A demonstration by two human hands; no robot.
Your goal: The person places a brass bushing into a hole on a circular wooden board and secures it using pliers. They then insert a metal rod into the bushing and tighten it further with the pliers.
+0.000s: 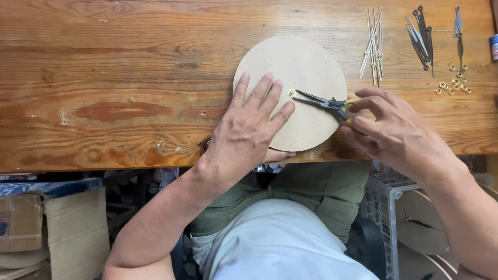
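Observation:
A round, pale wooden disc (301,67) lies on the wooden table (119,78), overhanging its near edge. My left hand (249,129) presses flat on the disc's lower left part, fingers spread. My right hand (391,132) grips yellow-handled needle-nose pliers (321,101), whose dark jaws reach left to a small brass nut (292,93) at the disc's centre. The jaw tips touch or clamp the nut.
A bundle of thin pale clock hands (373,44) lies at the back right, darker clock hands (423,36) further right, several loose brass nuts (454,83) beside them. Cardboard boxes (52,228) sit below left, a white plastic crate (389,207) below right.

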